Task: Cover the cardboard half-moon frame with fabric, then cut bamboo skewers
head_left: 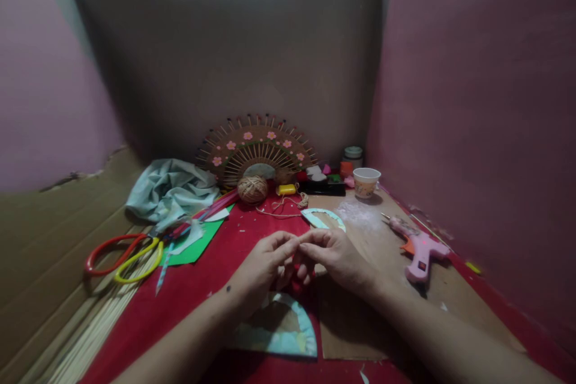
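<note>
My left hand point(270, 265) and my right hand point(335, 257) meet over the middle of the table, fingertips pinched together and touching. Whatever may be between the fingers is too small or too hidden to make out. Below my left hand lies a curved piece covered in pale blue patterned fabric point(300, 342), partly covered by the hand. Just beyond my right hand rests a second fabric-edged curved piece point(336, 215). A ball of twine point(252, 190) sits farther back, its loose strand trailing right toward that second piece.
A pink glue gun point(425, 250) lies on a brown board point(360, 327) at right, near a paper cup point(366, 183). Red-and-yellow-handled scissors point(156, 254), thin sticks point(108, 319), green sheet point(198, 247) and crumpled cloth point(171, 189) occupy the left. A decorated fan point(258, 139) stands at the back.
</note>
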`<state>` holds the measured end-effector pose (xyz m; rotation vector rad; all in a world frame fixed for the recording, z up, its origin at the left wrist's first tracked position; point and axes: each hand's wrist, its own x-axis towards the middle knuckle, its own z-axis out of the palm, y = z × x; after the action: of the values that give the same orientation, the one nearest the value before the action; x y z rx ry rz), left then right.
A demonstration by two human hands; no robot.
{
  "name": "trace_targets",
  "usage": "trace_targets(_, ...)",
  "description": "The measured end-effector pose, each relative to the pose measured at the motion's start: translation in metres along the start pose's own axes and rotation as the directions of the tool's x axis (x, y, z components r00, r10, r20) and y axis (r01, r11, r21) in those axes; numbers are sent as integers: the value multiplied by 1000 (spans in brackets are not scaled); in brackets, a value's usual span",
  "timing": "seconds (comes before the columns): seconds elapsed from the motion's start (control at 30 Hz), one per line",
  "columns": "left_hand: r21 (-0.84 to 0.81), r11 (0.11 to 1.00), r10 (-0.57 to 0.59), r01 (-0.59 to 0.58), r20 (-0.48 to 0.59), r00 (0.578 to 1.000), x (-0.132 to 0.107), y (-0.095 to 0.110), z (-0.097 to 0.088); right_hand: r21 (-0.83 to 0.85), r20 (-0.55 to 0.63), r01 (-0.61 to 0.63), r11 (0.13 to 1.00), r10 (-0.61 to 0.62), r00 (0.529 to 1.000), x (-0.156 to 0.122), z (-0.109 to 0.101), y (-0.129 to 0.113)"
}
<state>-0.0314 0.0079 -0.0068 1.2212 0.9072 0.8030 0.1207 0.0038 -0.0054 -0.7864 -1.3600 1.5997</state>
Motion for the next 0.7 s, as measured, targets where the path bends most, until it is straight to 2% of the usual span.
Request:
trace_targets(0.23, 65, 998, 5, -4, -5, 1000, -5, 5, 7, -4, -26, 27, 1000, -28, 999, -3, 2, 0)
trace_targets(0.3, -7, 1000, -27, 27, 24, 999, -5, 5, 5, 13, -1, 54, 998, -54, 999, -4, 2, -1)
trace_targets(0.37, -112, 990, -72, 84, 105, 992, -5, 5, 2, 25, 14, 81, 996, -81, 997, -5, 2, -2)
trace_targets(0.47, -209, 967, -107, 147, 192, 976, -4, 5, -2, 10, -9, 83, 997, -83, 997, -5, 1, -2)
trace_targets(0.7, -258, 945, -146, 202, 221, 964, -4, 2, -3, -104, -109, 90, 991, -101, 989, -2, 2, 7)
